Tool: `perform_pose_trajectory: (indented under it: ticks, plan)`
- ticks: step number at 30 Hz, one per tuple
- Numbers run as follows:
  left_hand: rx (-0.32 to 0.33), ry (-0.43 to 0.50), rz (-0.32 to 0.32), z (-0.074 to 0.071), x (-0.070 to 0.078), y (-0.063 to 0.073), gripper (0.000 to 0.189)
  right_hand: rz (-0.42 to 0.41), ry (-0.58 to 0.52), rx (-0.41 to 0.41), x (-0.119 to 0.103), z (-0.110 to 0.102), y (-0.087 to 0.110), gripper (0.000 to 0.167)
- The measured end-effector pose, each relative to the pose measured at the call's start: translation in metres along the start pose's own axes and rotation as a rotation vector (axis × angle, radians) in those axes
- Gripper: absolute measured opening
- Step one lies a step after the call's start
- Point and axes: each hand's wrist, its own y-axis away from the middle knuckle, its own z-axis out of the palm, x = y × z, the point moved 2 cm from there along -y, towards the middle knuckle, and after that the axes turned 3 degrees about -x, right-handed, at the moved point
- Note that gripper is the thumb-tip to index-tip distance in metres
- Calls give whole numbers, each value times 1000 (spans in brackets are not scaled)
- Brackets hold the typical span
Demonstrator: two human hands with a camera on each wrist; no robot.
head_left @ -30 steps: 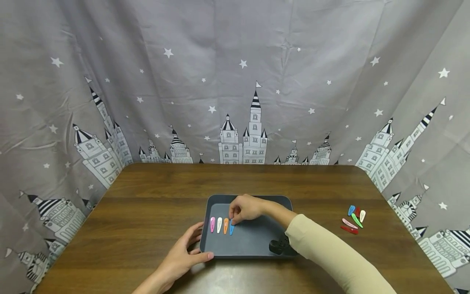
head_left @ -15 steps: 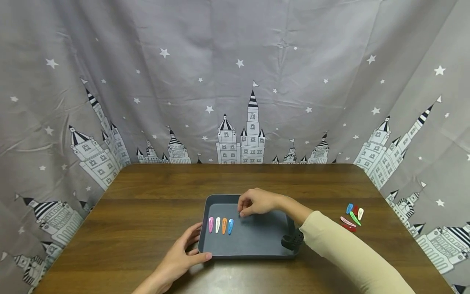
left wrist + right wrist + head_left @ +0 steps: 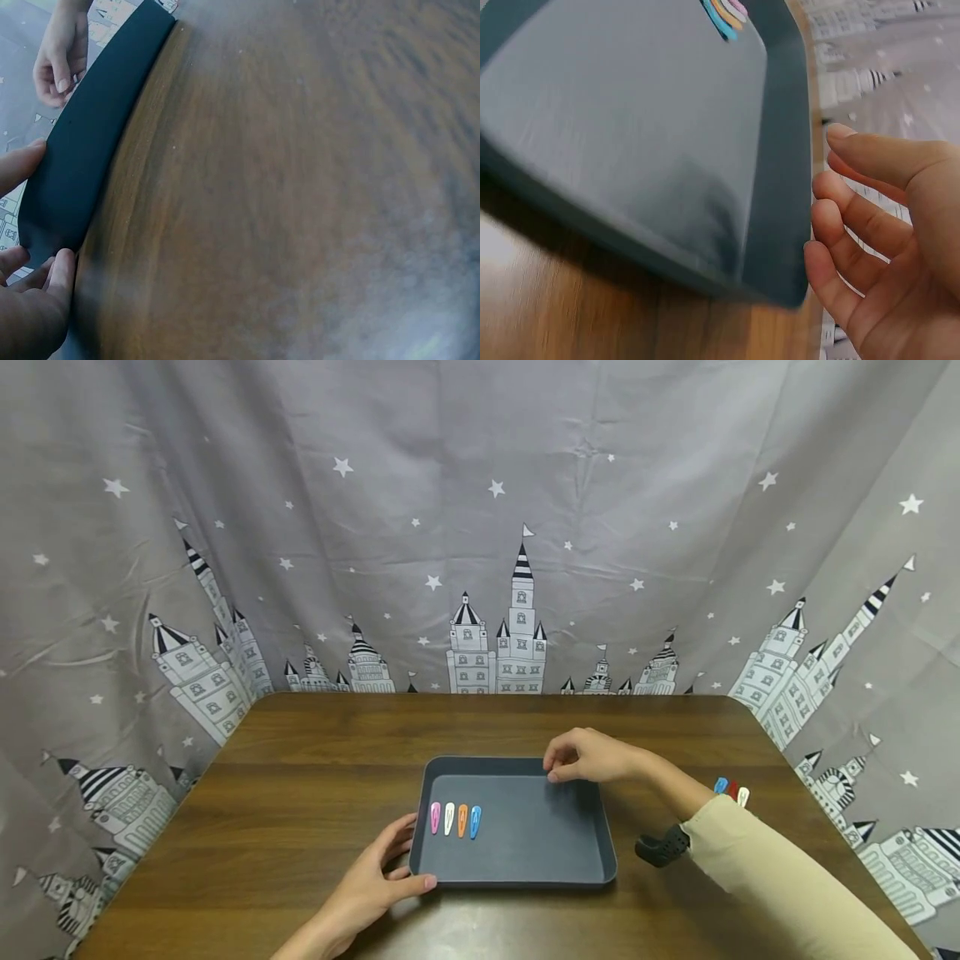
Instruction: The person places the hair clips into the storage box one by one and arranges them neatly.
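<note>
A dark grey tray [image 3: 525,852] rests on the wooden table. Along its left side, pink [image 3: 435,818], white [image 3: 449,819], orange [image 3: 462,822] and blue [image 3: 476,823] snap hair clips lie side by side in a neat row. My left hand [image 3: 380,866] grips the tray's front left corner, thumb on the front rim and fingers against the left wall. Over the tray's far right corner hovers my right hand [image 3: 591,756], its fingers loosely bent. The right wrist view shows nothing between that hand's [image 3: 885,225] thumb and fingers.
On the table [image 3: 315,777] to the right, blue [image 3: 721,785], red [image 3: 732,789] and white [image 3: 743,797] hair clips peek out behind my right sleeve [image 3: 780,868]. A grey curtain [image 3: 375,527] with castles and stars hangs behind the table.
My right hand has let go of the blue hair clip at the row's right end and moved right, to the tray's far right corner. My left hand stays at its corner.
</note>
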Motion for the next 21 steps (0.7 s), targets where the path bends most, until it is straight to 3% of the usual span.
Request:
perform_pose_trajectory:
  ticks: [8,21]
  plan:
    - [19,-9,-18,1,1,-1,91,9,-14,74,23,-14,31,15]
    - [6,-1,-18,0,1,-1,90,163,-4,177,59,-30,82,16]
